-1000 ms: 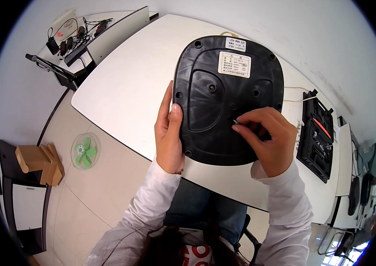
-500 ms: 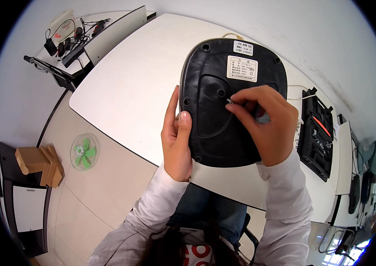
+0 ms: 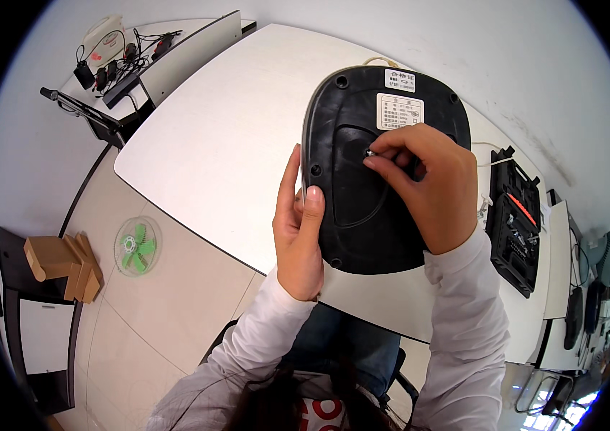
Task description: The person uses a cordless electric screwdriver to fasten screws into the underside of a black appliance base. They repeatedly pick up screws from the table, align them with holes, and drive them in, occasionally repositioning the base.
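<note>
A black plastic fan base (image 3: 362,241) is held up over the table with its underside toward me. My left hand (image 3: 299,248) grips its left edge, the thumb lying on the underside and the fingers along the rim. Between the thumb and forefinger of my right hand (image 3: 440,188) is a small metal screw (image 3: 370,152). The screw sits at the middle hole of the base; how far it goes in cannot be made out. Two white labels, the larger label (image 3: 397,111) among them, are stuck near the far edge. My right hand covers the right part of the underside.
An open black tool case (image 3: 517,230) lies on the white table (image 3: 204,154) at the right. At the far left, a low partition (image 3: 193,54) stands before a tangle of cables. A green fan blade (image 3: 136,248) in a round guard and cardboard boxes (image 3: 64,262) lie to the left below.
My right hand has brought the screw from beside the middle hole to the hole itself. The base and my left hand have shifted slightly right.
</note>
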